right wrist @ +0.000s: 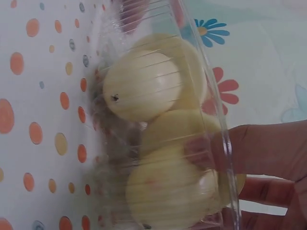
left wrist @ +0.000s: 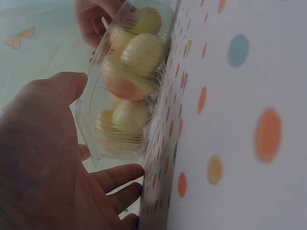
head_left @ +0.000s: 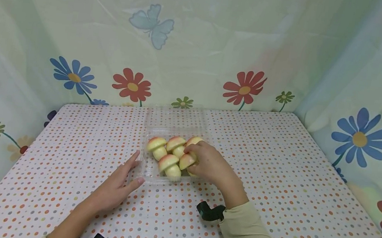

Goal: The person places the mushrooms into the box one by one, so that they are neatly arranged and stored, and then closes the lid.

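Note:
A clear plastic clamshell box [head_left: 151, 173] lies on the table with its lid [head_left: 176, 119] folded back. Inside it are several pale yellow mushrooms [head_left: 170, 166] with reddish caps, perhaps artificial. My right hand [head_left: 207, 161] reaches in from the right and grips the front-right mushroom [head_left: 187, 161], its fingers partly hiding that one and the mushroom [head_left: 193, 139] behind. At the box's left side is my left hand [head_left: 116, 187], thumb and fingers spread around the near-left corner. In the left wrist view its thumb [left wrist: 72, 84] is at the box rim.
A white cloth with coloured dots covers the table [head_left: 278, 164]. Flower-printed curtains [head_left: 199, 49] rise along the back and both sides. Black straps or mounts [head_left: 210, 211] show at both wrists.

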Available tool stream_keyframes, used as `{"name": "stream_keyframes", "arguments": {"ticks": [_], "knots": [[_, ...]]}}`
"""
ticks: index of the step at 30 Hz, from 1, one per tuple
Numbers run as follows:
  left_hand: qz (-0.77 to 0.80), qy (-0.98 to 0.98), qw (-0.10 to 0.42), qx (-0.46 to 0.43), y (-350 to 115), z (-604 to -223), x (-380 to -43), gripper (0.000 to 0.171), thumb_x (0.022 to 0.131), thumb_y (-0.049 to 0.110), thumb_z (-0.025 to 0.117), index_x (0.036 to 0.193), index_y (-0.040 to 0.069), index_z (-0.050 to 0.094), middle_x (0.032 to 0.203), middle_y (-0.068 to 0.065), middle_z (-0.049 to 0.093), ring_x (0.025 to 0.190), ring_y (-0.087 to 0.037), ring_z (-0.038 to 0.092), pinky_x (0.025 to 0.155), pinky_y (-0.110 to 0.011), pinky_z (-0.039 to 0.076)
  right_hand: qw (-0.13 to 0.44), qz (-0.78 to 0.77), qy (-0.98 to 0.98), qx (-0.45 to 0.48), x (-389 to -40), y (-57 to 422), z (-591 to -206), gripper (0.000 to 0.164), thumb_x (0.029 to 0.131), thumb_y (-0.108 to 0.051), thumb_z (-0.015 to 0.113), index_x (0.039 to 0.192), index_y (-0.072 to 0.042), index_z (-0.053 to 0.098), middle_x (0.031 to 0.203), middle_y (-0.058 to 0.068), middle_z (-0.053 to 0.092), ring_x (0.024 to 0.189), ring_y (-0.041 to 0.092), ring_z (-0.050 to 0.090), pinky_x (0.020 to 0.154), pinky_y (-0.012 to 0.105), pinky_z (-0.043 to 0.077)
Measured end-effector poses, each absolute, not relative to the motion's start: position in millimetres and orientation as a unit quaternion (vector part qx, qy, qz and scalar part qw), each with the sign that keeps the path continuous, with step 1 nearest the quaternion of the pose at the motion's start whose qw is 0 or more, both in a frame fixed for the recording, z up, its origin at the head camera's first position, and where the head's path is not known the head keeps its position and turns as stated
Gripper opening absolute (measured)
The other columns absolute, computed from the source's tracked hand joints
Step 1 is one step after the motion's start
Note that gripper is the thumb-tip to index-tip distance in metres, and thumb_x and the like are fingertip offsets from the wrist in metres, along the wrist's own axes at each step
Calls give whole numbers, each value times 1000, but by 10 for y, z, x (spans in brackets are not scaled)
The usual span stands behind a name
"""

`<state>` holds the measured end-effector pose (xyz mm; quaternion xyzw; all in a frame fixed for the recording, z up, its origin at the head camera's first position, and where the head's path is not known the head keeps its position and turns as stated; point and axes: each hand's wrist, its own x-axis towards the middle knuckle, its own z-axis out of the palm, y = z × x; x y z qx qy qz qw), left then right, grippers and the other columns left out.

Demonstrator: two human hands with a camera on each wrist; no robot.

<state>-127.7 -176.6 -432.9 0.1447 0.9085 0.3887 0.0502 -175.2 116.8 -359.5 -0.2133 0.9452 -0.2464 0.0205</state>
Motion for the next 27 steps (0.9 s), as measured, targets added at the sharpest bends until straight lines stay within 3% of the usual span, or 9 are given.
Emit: {"name": "stream_keyframes", "arguments": {"ticks": [8,27], "knots": [[387,909,48,147,-1770,-4331,-1282,80,107,43,54,168,19,9,163,-21,39,153,-44,31,122,-68,24,21,-227,953,-199,-1754,1112,-3634,42,79,-1,81,120,-8,72,117,12,65,99,25,62,85,41,54],[387,910,54,141,-1764,-4333,-1285,80,107,44,54,168,20,8,163,-21,38,154,-44,30,122,-68,22,6,-215,957,-193,-1698,1090,-3629,40,79,-1,81,118,-10,74,117,11,66,108,32,62,85,43,54]]}}
